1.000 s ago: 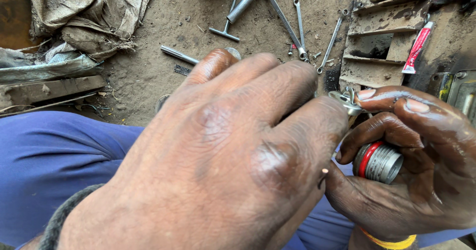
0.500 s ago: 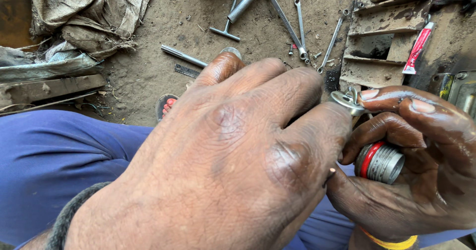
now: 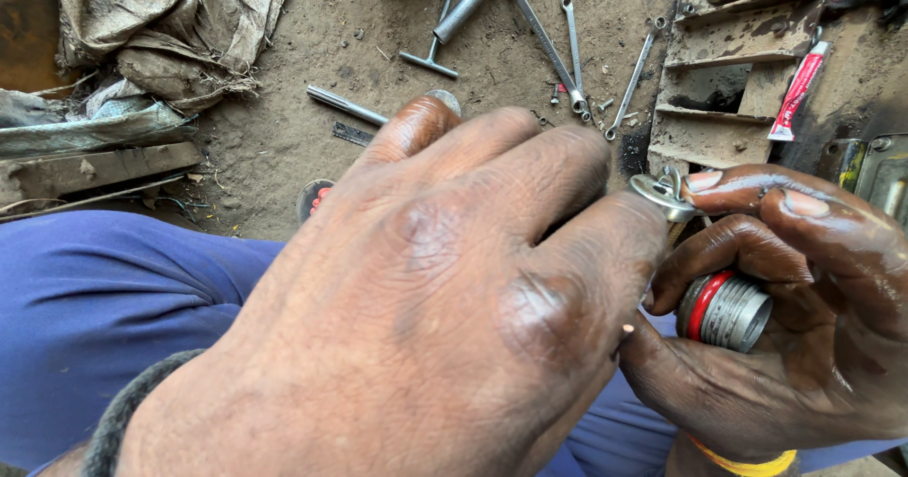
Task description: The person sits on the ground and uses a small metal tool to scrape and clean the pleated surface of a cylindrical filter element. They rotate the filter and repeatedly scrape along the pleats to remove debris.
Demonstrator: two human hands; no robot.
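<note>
My left hand [image 3: 426, 316] fills the middle of the view, back toward the camera, with its fingertips pressed against a small round metal washer-like part [image 3: 662, 196]. My right hand [image 3: 794, 316], greasy, holds that part from the right with thumb and forefinger. Its lower fingers wrap a short metal cylinder with a red ring [image 3: 724, 309]. What my left fingertips hold is hidden behind the hand. Both hands are over my lap in blue trousers [image 3: 104, 307].
On the dirt floor beyond lie several spanners [image 3: 567, 42], a T-shaped metal tool [image 3: 454, 28] and a thin rod [image 3: 345, 105]. A red and white tube [image 3: 797, 89] rests on a rusty metal frame [image 3: 728, 52] at the right. Dirty rags [image 3: 161, 23] are piled at the left.
My left hand has shifted slightly right and up against the metal part. The right hand keeps the same hold on the cylinder.
</note>
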